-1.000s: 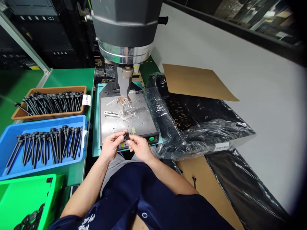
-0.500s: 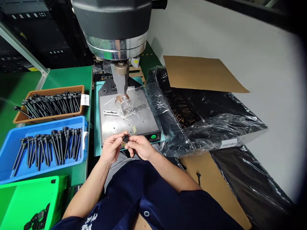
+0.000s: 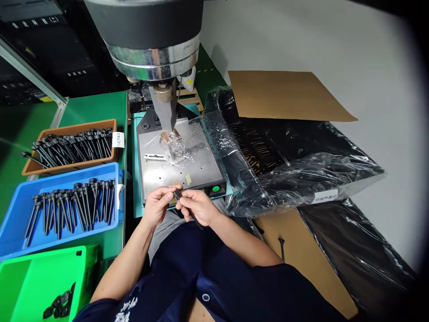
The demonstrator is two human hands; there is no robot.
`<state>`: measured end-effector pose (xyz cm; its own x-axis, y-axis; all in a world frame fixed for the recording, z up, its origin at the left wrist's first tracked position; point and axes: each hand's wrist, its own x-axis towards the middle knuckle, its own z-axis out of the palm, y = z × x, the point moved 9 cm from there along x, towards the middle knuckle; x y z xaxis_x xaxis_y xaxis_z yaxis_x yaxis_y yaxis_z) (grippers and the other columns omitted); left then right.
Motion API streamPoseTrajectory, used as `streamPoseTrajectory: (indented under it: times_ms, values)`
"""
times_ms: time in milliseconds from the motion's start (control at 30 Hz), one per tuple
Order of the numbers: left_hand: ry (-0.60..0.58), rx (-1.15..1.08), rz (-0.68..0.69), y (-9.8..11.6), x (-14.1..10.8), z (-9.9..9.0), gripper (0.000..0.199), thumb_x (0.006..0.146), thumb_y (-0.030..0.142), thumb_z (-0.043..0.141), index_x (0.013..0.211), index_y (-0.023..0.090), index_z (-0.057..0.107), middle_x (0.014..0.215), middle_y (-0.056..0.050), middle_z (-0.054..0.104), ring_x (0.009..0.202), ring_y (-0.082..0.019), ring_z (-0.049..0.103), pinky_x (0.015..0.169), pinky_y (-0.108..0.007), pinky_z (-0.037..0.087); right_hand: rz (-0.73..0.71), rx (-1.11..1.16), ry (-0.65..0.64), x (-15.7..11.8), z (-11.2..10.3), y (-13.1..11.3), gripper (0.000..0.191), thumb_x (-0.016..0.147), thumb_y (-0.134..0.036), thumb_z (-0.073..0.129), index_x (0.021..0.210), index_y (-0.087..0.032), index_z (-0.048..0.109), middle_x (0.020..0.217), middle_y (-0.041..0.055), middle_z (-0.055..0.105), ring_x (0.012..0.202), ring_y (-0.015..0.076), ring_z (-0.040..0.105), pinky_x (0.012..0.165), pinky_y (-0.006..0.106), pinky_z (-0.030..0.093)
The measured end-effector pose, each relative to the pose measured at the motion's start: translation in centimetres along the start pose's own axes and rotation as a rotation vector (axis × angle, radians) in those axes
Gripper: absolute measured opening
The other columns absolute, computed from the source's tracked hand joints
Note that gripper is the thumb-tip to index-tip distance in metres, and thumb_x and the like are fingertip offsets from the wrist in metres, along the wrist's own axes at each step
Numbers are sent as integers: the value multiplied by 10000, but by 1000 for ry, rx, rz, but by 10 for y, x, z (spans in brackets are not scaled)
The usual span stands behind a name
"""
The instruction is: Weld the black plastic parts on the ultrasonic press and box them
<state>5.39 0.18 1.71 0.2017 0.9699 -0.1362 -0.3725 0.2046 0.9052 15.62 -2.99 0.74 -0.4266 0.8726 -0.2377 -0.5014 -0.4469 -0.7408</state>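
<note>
Between my two hands is a black part with a thick head (image 3: 177,194) and a dark ribbed stem that runs down beneath my right hand. My left hand (image 3: 158,205) pinches the head from the left. The fingers of my right hand (image 3: 197,206) are closed around the part just below its head. Both hands are over the front edge of a metal machine plate (image 3: 161,176). Above the plate hangs a grey machine tool (image 3: 164,109), its tip beside a small copper-coloured fixture (image 3: 170,137) with clear plastic shavings around it.
On the left stand an orange bin (image 3: 72,166) and a blue bin (image 3: 13,223) of black stemmed parts, and a green bin (image 3: 23,286) with small black pieces. Black sheeting in clear plastic (image 3: 301,179) and cardboard (image 3: 284,96) lie right. A green button (image 3: 216,188) is on the machine's front.
The whole view has shifted slightly, with the machine head a little further left and up. Both hands keep their hold on the black part, with little change in finger position.
</note>
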Motion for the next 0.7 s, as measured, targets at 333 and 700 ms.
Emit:
streamPoseTrajectory:
  times_ms: [333,700]
  values:
    - [-57,220,125,-6,0,5,238,798,337,728,998,208,744,1229,-127,671,1181,-280,602,903,-391,534,-76,57,1,9,-6,0,303,777,-406,758,908,-147,674,600,-29,539,506,81,483,444,202,402]
    - [262,306,282,25,74,-65,300,742,397,760,949,188,700,1405,-141,534,1353,-305,431,1099,-459,328,-116,139,406,25,-91,5,433,649,-435,833,940,-176,643,752,19,659,571,93,537,502,213,418]
